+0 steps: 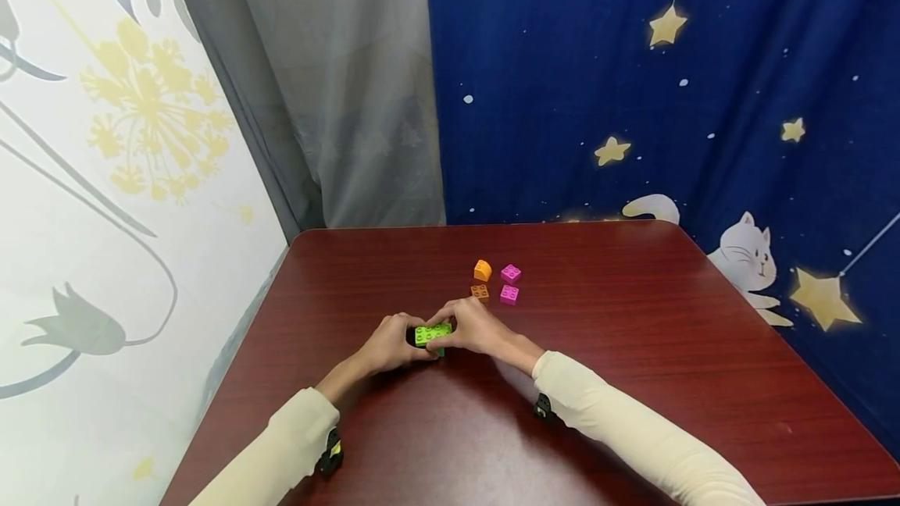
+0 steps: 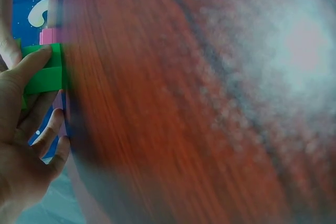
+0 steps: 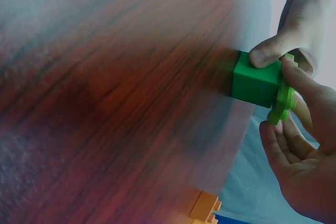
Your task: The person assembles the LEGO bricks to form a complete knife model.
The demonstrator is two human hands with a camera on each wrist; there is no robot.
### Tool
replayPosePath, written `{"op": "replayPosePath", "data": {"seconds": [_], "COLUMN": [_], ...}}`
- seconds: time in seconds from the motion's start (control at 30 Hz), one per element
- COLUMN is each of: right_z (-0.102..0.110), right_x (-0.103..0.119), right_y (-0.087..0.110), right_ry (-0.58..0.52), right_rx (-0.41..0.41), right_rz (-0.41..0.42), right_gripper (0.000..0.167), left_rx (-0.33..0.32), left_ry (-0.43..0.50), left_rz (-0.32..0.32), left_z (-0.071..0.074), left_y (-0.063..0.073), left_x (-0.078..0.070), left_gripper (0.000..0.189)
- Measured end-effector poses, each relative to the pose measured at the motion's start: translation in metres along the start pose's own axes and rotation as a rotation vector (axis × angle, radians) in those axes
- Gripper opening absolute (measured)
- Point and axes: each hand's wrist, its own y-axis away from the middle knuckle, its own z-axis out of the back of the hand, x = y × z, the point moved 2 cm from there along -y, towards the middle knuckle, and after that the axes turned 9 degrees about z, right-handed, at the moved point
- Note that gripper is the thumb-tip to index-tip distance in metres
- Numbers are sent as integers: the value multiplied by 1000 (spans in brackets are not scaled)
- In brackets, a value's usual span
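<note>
My left hand (image 1: pixel 394 343) grips a dark green toy building block (image 3: pixel 257 81) close over the table, its thumb flat on the block's side. In the left wrist view the green side shows a seam across it, like two stacked bricks. My right hand (image 1: pixel 478 326) pinches a thin light green studded brick (image 1: pixel 430 333) between thumb and fingers. This light green brick lies against the top of the dark green block, a little out of line with it in the right wrist view. Fingers of both hands cover parts of the two pieces.
Just beyond the hands lie a curved orange brick (image 1: pixel 482 270), a brownish-orange studded brick (image 1: pixel 480 292), a magenta brick (image 1: pixel 511 273) and another magenta brick (image 1: pixel 509 295). The dark red wooden table (image 1: pixel 605 381) meets a patterned white wall (image 1: pixel 141 256) on the left and curtains behind.
</note>
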Motion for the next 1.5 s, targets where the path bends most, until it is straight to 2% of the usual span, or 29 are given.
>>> {"op": "replayPosePath", "data": {"seconds": [0.27, 0.6, 0.83, 1.0, 1.27, 1.5], "right_z": [-4, -6, -2, 6, 31, 48], "right_x": [-4, -7, -6, -11, -33, -59], "right_y": [5, 10, 10, 13, 24, 38], "right_ry": [-22, -17, 9, -23, -67, 7], "right_rx": [-52, -39, -26, -50, -125, -167], "right_rz": [11, 17, 48, 55, -24, -96], "right_gripper": [35, 37, 38, 37, 38, 36], "left_rx": [1, 18, 14, 20, 6, 3], "left_ry": [10, -3, -12, -4, -26, -18], "left_rz": [-9, 7, 0, 11, 15, -7], "left_z": [0, -1, -1, -2, -3, -3], "left_y": [-1, 0, 1, 3, 4, 6], "left_x": [1, 0, 0, 0, -3, -2], "left_gripper": [35, 36, 34, 38, 43, 48]}}
